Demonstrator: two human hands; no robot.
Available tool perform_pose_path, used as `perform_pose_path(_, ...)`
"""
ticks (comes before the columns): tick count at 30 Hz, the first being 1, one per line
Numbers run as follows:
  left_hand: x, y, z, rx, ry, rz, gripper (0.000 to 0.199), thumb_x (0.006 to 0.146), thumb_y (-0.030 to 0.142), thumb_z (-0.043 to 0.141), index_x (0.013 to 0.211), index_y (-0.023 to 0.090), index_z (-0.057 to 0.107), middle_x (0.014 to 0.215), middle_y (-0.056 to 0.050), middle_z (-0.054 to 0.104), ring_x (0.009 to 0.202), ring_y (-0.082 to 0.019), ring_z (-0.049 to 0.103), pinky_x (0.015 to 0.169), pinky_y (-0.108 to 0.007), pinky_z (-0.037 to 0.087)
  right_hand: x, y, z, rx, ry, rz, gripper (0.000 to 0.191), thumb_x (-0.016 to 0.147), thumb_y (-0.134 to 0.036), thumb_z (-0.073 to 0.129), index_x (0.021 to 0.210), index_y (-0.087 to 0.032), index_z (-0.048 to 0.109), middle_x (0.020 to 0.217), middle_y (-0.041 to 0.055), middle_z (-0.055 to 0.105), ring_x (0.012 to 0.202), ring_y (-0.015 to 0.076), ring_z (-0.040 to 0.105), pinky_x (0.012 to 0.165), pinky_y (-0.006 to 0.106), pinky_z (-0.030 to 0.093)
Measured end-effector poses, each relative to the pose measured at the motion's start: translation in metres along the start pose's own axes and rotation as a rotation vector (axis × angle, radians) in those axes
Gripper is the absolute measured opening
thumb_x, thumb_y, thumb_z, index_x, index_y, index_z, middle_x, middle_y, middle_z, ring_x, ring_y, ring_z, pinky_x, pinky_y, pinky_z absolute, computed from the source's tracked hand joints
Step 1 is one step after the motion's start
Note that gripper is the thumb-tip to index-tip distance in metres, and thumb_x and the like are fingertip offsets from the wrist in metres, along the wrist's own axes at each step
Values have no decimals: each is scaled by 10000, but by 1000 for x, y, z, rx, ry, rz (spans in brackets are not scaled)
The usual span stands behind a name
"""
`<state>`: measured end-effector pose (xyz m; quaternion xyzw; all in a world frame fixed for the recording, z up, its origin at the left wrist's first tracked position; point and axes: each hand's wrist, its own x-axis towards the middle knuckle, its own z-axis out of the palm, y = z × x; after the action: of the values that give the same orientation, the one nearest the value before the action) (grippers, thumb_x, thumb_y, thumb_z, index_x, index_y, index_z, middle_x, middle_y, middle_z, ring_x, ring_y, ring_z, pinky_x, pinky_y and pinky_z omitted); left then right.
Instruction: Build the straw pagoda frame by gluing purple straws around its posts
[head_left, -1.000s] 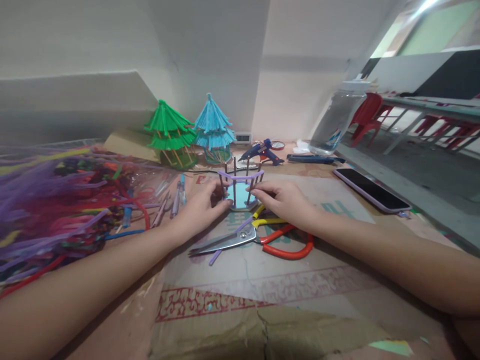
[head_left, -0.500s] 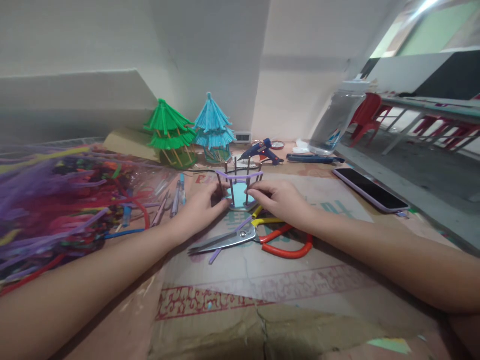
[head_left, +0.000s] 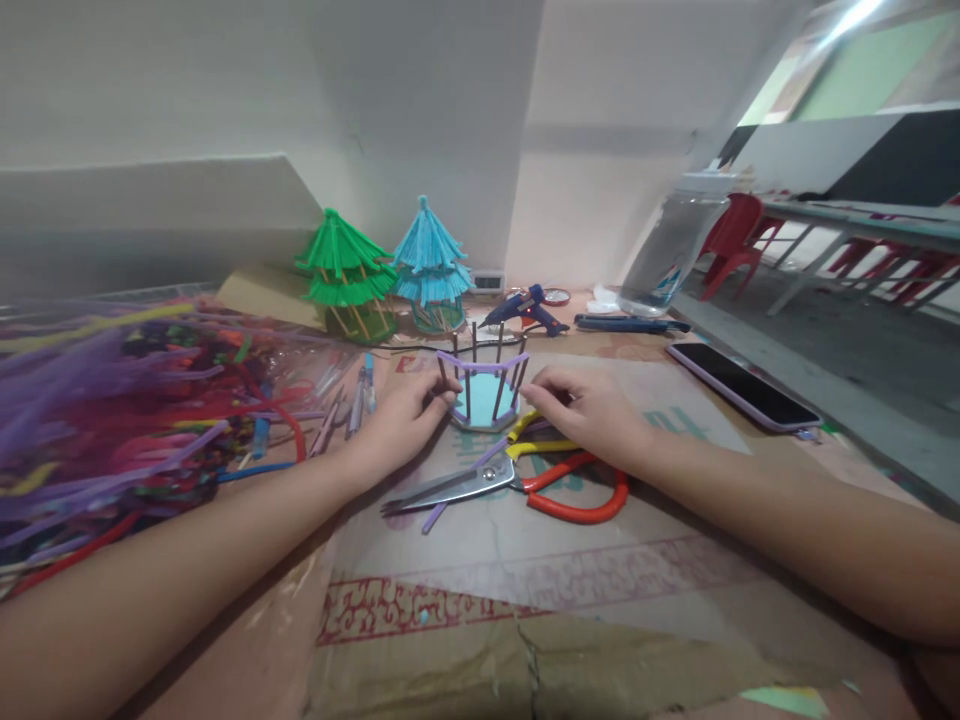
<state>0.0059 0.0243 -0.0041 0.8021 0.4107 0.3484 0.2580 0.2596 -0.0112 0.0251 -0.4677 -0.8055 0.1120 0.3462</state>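
Observation:
A small frame of dark sticks with a purple band stands on a light blue base (head_left: 486, 398). My left hand (head_left: 421, 405) closes thumb and fingers at the frame's left side. My right hand (head_left: 581, 402) is beside its right edge, thumb and fingers curled close together; whether anything small is between them is hidden. Scissors (head_left: 480, 482) with red and yellow handles lie in front, over a purple strip (head_left: 433, 516). Behind stand a green tiered model (head_left: 347, 255) and a light blue one (head_left: 430, 245).
Coloured pipe cleaners (head_left: 150, 400) heap at the left. A blue glue gun (head_left: 529, 308), a blue cutter (head_left: 634, 324) and a large clear bottle (head_left: 671, 245) are at the back. A phone (head_left: 742, 385) lies at the right. Cardboard (head_left: 600, 570) covers the table's middle.
My right hand has moved right, away from the frame's front sticks. The frame appears turned slightly, while my left hand stays at its left side.

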Motion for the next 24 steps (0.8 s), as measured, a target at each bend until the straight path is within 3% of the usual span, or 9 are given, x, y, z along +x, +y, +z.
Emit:
perform_pose_path(2, 1, -2, -2, -10, 15, -2, 206, 937, 358, 511, 925, 195, 637, 947, -63, 687, 946, -256, 629, 896, -417, 480, 0, 5, -1, 18, 37, 30, 297, 947, -406, 558, 723, -212, 583, 639, -9, 607, 579, 137, 525, 556, 276, 385)
perform_pose_path(5, 3, -8, -2, -58, 42, -9, 217, 938, 363, 518, 960, 191, 649, 978, -62, 698, 974, -251, 638, 907, -404, 486, 4, 15, 3, 91, 46, 98, 168, 902, -372, 603, 877, -208, 583, 777, 17, 658, 698, 163, 597, 636, 292, 461)
perform_pose_path(10, 7, -18, 0, -172, 74, -28, 240, 916, 372, 575, 1056, 182, 619, 1045, -74, 702, 984, -226, 661, 912, -387, 512, 9, 29, 16, 217, -35, 158, 280, 865, -352, 638, 1087, -196, 575, 914, 41, 689, 816, 186, 642, 742, 339, 525)
perform_pose_path(17, 9, -22, 2, -259, 94, -21, 236, 865, 358, 643, 1011, 191, 562, 1039, -80, 702, 996, -219, 681, 914, -380, 532, 12, 29, 15, 275, -151, 227, 165, 872, -287, 608, 976, -179, 677, 928, 63, 731, 816, 194, 675, 758, 338, 542)
perform_pose_path(24, 8, -16, -1, -260, 81, -17, 281, 881, 389, 640, 1065, 176, 635, 1066, -86, 719, 978, -219, 687, 931, -390, 526, 16, 35, 16, 319, -113, 216, 206, 842, -361, 647, 915, -184, 723, 938, 63, 742, 849, 208, 686, 796, 352, 557)
